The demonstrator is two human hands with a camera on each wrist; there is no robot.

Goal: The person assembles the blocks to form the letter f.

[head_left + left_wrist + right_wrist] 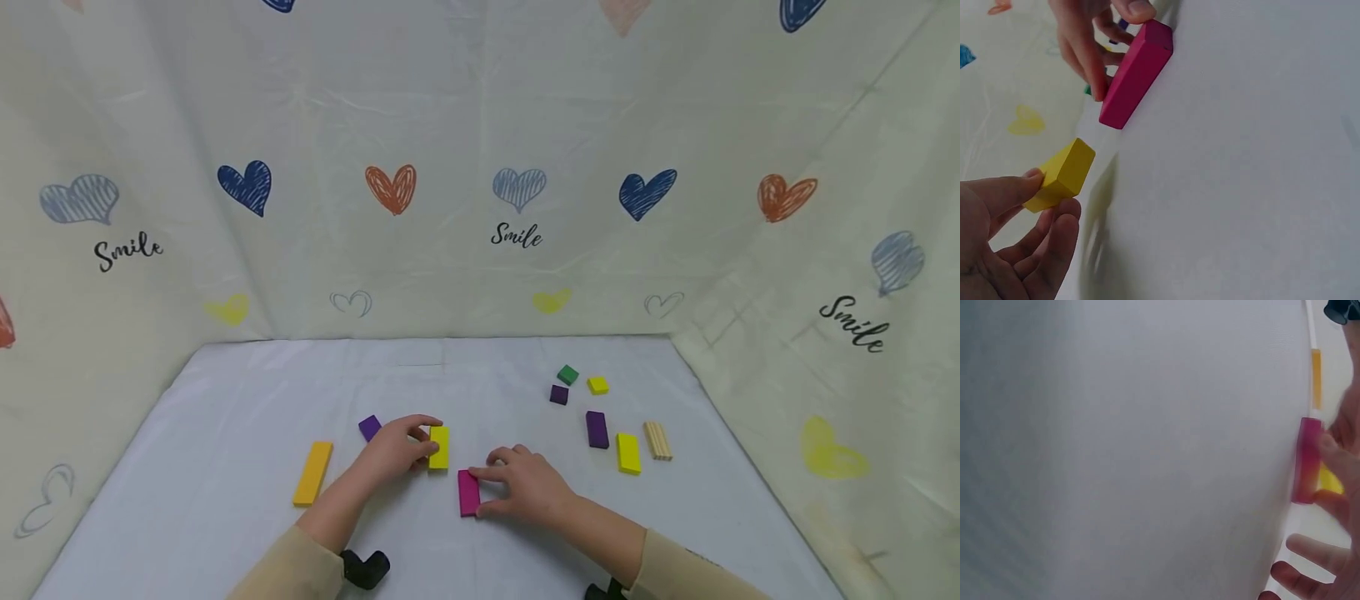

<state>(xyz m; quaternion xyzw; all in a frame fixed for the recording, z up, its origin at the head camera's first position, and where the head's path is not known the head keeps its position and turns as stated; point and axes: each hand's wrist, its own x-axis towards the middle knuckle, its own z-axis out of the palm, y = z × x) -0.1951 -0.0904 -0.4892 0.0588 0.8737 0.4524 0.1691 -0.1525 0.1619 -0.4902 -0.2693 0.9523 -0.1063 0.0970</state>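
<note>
My left hand (399,448) pinches a yellow block (440,448) between thumb and fingers, a little left of the table's middle. In the left wrist view that yellow block (1063,172) is tilted, with a shadow on the cloth beside it. To the right and nearer, my right hand (528,486) holds a magenta block (468,493) by its two ends with thumb and index finger. The magenta block (1307,461) shows its long side in the right wrist view, the other fingers spread apart from it.
An orange block (312,473) lies left of my left forearm. A purple block (370,427) is partly hidden behind that hand. At right lie a green block (567,374), small yellow block (597,385), dark purple blocks (597,430), another yellow block (628,454) and a ridged wooden piece (657,441).
</note>
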